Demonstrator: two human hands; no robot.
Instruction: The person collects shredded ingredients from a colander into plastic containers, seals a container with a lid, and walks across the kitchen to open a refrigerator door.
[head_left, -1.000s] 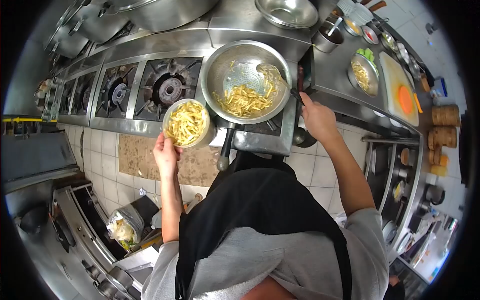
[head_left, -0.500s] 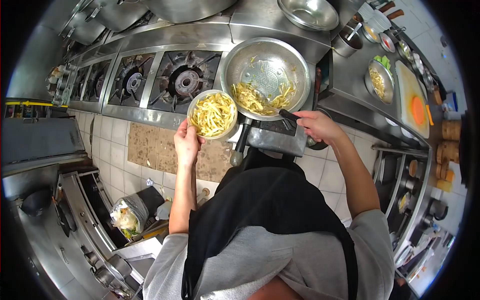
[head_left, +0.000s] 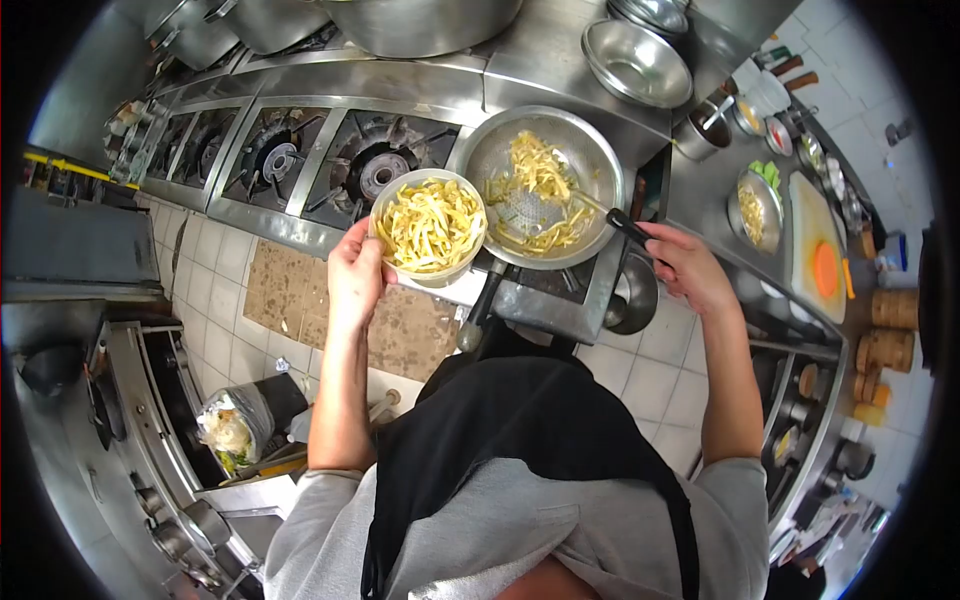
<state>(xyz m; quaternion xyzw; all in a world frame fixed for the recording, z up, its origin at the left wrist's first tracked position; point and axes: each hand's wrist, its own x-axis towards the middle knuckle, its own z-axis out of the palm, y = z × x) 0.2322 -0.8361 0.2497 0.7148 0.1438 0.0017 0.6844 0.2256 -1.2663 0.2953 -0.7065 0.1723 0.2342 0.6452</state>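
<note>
The left hand [head_left: 357, 268] clasps a round, pale tub [head_left: 440, 277] heaped with glossy yellow-and-cream strips [head_left: 432, 225], just beside a wide, dull-silver pan [head_left: 600, 160] where browner strips [head_left: 540, 168] lie clumped and scattered, while the right hand [head_left: 690, 268], well apart, grips a utensil's black handle [head_left: 627, 226].

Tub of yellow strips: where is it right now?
Head view, just left of centre: the tub is in the left grip, beside the pan's left side, at the stove's front edge.
</note>
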